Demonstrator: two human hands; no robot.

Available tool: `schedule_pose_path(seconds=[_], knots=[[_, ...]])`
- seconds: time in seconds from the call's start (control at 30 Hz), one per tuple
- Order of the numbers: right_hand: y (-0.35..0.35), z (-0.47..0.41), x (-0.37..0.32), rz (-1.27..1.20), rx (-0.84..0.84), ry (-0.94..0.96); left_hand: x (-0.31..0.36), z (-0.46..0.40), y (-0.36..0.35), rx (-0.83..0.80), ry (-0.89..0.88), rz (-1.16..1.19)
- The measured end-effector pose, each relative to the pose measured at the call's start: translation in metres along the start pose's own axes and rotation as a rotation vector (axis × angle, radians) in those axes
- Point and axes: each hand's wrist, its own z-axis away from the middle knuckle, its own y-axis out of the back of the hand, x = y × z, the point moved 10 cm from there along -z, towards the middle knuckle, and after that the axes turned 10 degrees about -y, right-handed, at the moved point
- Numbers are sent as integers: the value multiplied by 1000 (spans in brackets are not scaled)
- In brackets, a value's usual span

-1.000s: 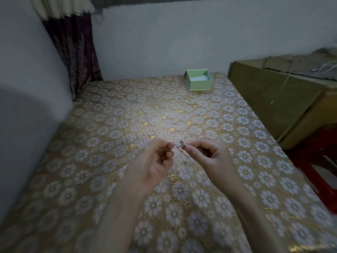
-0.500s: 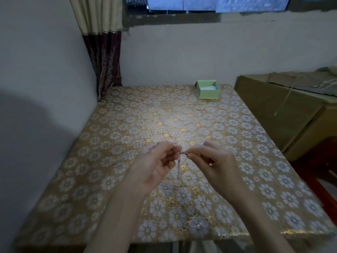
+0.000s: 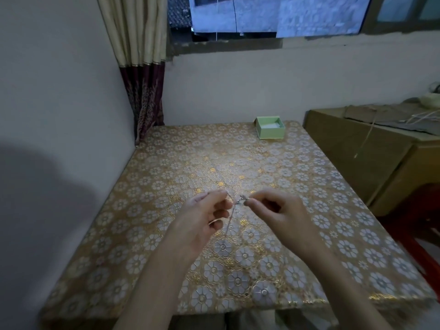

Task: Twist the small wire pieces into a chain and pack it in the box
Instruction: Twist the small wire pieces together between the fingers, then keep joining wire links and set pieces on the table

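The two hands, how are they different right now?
The right hand pinches the top of the wire chain, which dangles down from it; the left hand pinches only a thin wire end beside it. The left hand shows its palm side with fingers curled towards the camera, while the right hand shows mostly its back. Both hover close together above the flowered tablecloth, far from the green box.

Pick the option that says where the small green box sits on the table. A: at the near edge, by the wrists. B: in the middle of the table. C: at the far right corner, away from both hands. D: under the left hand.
C: the green box stands open at the table's far right corner, near the wall, well beyond the left hand and right hand.
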Motion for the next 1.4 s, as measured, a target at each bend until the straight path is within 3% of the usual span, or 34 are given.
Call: schedule_pose_path(seconds=[0.17, 0.37, 0.63, 0.87, 1.03, 1.23, 1.4], knots=[[-4, 2, 9, -440, -54, -196, -6, 2, 12, 16, 18, -60], [-6, -19, -2, -649, -181, -283, -14, -4, 19, 56, 59, -163], [28, -73, 6, -476, -184, -259, 25, -41, 5, -38, -135, -470], [42, -110, 72, -428, -222, -414, 20, -84, -11, -63, -146, -450], [41, -125, 107, -225, -237, -420, 2, -116, -23, -90, -107, -461], [48, -139, 152, -411, -180, -523, -17, -159, -27, -62, -83, -600], [47, -152, 165, -431, -222, -512, -32, -188, -2, 30, -118, -834]])
